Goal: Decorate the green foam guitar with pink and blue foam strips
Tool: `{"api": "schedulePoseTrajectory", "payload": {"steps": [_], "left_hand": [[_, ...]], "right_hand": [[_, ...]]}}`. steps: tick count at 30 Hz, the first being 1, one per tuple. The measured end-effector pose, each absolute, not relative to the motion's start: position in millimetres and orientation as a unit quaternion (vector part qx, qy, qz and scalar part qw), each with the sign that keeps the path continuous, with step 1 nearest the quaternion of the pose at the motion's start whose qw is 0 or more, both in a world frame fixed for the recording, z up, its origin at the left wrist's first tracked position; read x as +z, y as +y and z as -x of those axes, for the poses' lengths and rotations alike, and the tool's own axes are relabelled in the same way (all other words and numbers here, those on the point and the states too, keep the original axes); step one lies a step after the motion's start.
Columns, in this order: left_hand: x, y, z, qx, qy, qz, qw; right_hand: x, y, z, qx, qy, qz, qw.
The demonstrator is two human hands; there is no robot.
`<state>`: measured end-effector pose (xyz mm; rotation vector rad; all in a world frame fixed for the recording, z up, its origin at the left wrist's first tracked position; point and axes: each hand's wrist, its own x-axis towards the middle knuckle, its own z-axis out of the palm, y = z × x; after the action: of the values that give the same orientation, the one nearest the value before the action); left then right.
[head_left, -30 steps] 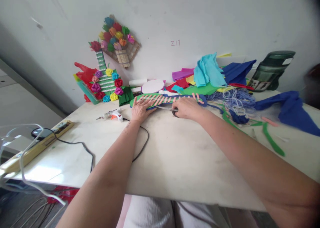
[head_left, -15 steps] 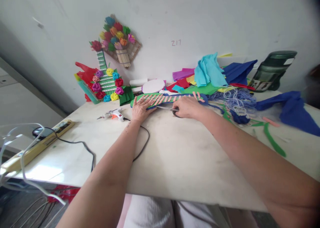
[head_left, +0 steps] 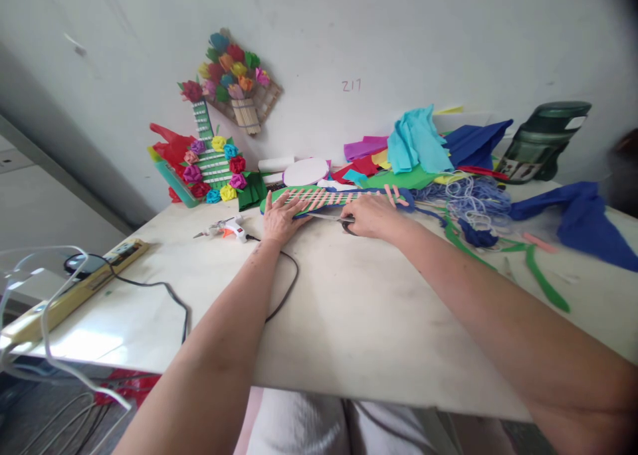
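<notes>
Here, a green-and-blue craft (head_left: 331, 199) lies at mid-frame.
The left hand (head_left: 280, 221), spread wide, presses its left end; just right, the right hand (head_left: 367, 216) grips scissors (head_left: 329, 217), whose blades, if they slip, could nick the left hand.

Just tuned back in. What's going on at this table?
A person's left hand lies flat on a long green-and-blue craft piece, while the right hand holds scissors, the blades along the piece's near edge. Whether they are cutting at this instant isn't clear. A glue gun lies to the left on the table; tangled yarn lies to the right.
</notes>
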<state>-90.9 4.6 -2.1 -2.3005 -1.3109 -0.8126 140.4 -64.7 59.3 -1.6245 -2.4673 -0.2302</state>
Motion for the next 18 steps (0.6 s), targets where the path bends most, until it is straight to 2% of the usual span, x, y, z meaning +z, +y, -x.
{"api": "schedulePoseTrajectory", "payload": {"steps": [8,18], "left_hand": [[-2.7,4.7,90.9,-0.285,-0.471,0.813,0.190],[-3.1,4.7,91.1,-0.290,-0.470,0.814,0.180]], "right_hand": [[56.5,-66.2,-140.2,-0.094,-0.827,0.549,0.071],[61.9,-64.3,-145.0,-0.049,-0.818,0.569,0.073]]}}
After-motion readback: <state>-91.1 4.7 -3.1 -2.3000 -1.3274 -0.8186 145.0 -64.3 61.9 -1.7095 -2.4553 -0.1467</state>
